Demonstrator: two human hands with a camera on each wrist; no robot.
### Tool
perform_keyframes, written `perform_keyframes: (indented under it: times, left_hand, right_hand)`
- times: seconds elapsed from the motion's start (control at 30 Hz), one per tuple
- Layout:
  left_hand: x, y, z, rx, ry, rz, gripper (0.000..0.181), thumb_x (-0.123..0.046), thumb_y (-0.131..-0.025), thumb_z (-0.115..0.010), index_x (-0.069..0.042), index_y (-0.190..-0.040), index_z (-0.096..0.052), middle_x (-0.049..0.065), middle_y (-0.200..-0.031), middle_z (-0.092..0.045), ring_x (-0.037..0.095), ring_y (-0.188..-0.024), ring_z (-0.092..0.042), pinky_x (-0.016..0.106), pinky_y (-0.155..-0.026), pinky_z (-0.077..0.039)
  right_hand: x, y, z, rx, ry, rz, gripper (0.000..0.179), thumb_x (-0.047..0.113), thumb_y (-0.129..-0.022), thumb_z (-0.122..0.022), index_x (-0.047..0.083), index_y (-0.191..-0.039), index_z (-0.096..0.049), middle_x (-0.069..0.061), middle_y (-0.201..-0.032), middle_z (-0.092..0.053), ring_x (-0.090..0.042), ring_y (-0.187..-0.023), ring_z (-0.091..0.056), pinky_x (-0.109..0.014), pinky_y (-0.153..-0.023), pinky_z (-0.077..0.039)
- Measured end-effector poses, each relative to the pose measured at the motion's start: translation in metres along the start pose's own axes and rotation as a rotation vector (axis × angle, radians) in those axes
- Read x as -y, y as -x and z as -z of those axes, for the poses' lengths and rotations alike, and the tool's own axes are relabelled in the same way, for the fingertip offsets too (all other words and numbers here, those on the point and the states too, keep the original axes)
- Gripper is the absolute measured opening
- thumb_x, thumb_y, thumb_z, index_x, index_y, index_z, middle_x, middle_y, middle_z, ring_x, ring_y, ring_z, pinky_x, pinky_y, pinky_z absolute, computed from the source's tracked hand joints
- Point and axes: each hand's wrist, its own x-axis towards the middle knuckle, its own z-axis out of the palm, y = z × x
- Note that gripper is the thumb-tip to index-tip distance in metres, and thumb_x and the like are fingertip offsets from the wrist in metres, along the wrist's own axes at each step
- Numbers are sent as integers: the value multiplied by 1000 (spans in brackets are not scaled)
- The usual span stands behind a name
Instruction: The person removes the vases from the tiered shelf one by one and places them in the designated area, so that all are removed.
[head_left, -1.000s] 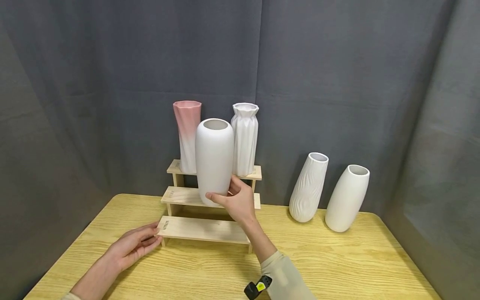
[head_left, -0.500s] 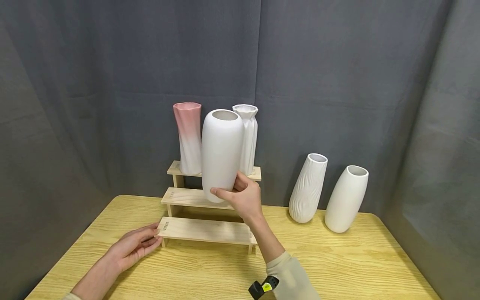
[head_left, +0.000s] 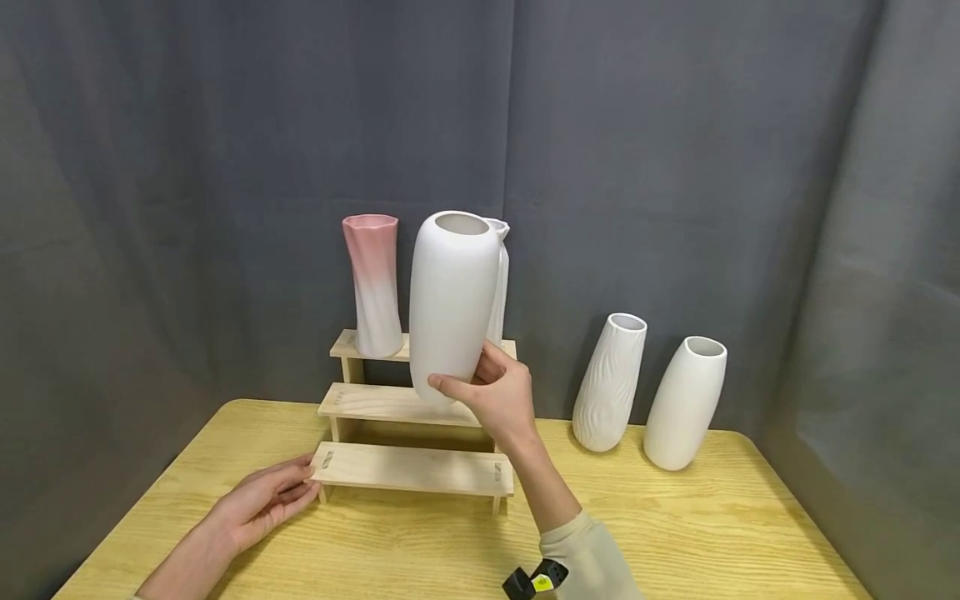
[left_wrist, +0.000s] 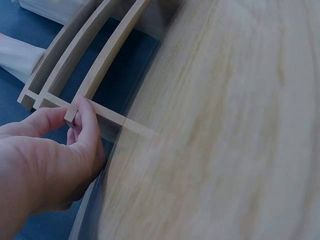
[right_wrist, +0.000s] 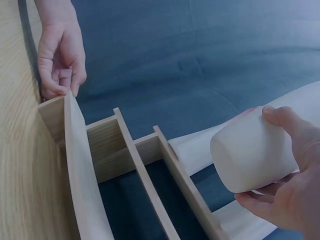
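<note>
My right hand (head_left: 504,400) grips a smooth white vase (head_left: 453,300) near its base, thumb in front and fingers behind. Tilted slightly, the vase is held up over the middle step of a three-tier wooden stand (head_left: 412,468); its flat bottom (right_wrist: 227,160) shows clear of the boards in the right wrist view. At the stand's left end, my left hand (head_left: 262,504) pinches the lowest board's corner between thumb and fingers, plain in the left wrist view. On the top step stand a pink-to-white twisted vase (head_left: 375,287) and a white pleated vase (head_left: 499,283), mostly hidden behind the held one.
Two more white vases stand on the wooden table (head_left: 675,533) to the right: one with wavy relief (head_left: 609,383), one smooth (head_left: 686,404). A grey curtain (head_left: 637,150) hangs behind the table and along both sides.
My right hand has moved the smooth white vase rightward, up and nearer, so it now covers most of the pleated vase and uncovers the pink one. The left hand keeps its hold.
</note>
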Motion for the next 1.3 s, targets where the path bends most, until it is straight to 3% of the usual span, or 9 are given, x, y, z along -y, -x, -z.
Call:
perform_keyframes:
  times: [0.17, 0.4, 0.57, 1.03, 1.3]
  left_hand:
    - [2, 0, 0, 0, 17, 12, 39, 1, -102, -59, -1, -140, -51, 20, -117, -54, 23, -103, -61, 34, -104, -50]
    - [2, -2, -1, 19, 22, 6, 24, 2, -102, -58, -6, -122, -67, 19, -115, -56, 22, -102, -62, 34, -104, -50]
    - [1, -2, 1, 3, 7, 11, 24, 2, -102, -58, -6, -123, -66, 19, -116, -55, 23, -103, -61, 34, -104, -49]
    - [0, 2, 4, 26, 26, 36, 21, 3, -102, -58, -10, -112, -71, 19, -118, -54, 23, -104, -61, 35, -107, -47]
    - [0, 1, 1, 35, 26, 44, 20, 2, -102, -58, -11, -112, -70, 20, -120, -51, 24, -105, -61, 36, -107, -47]
  right_hand:
    - [10, 3, 4, -17, 9, 11, 68, 9, -73, -94, 19, -134, -67, -5, -118, -72, -25, -106, -69, -40, -90, -59]
    - [42, 13, 9, -39, 16, 38, 65, 0, -75, -89, 12, -135, -67, -8, -118, -72, -28, -107, -69, -41, -90, -59]
    - [51, 16, 13, -44, 11, 53, 64, 0, -75, -89, 13, -135, -67, -7, -119, -72, -27, -109, -68, -41, -91, -58]
    - [57, 20, 28, -88, 22, 61, 66, -1, -76, -87, 12, -137, -65, -9, -121, -71, -28, -108, -68, -42, -89, -60]
    - [31, 14, 52, -117, 48, 93, 70, 3, -75, -90, 14, -139, -64, -9, -124, -69, -29, -110, -67, -41, -91, -59]
